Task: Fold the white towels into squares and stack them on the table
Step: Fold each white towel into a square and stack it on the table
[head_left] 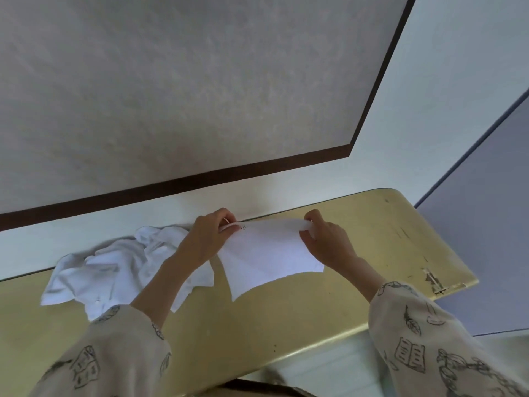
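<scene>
A white towel (266, 256) hangs folded over between my two hands, above the yellow table (286, 319). My left hand (209, 236) pinches its far left corner. The far right corner is pinched by my right hand (323, 239). The towel's lower edge droops down toward the tabletop. To the left lies a crumpled heap of white towels (114, 270), partly hidden under my left forearm.
The table's far edge runs along a white wall with a dark brown strip above it. Its rounded right end (446, 253) is scuffed, with chipped paint near the corner. Beyond it stands a grey-blue panel (492, 224).
</scene>
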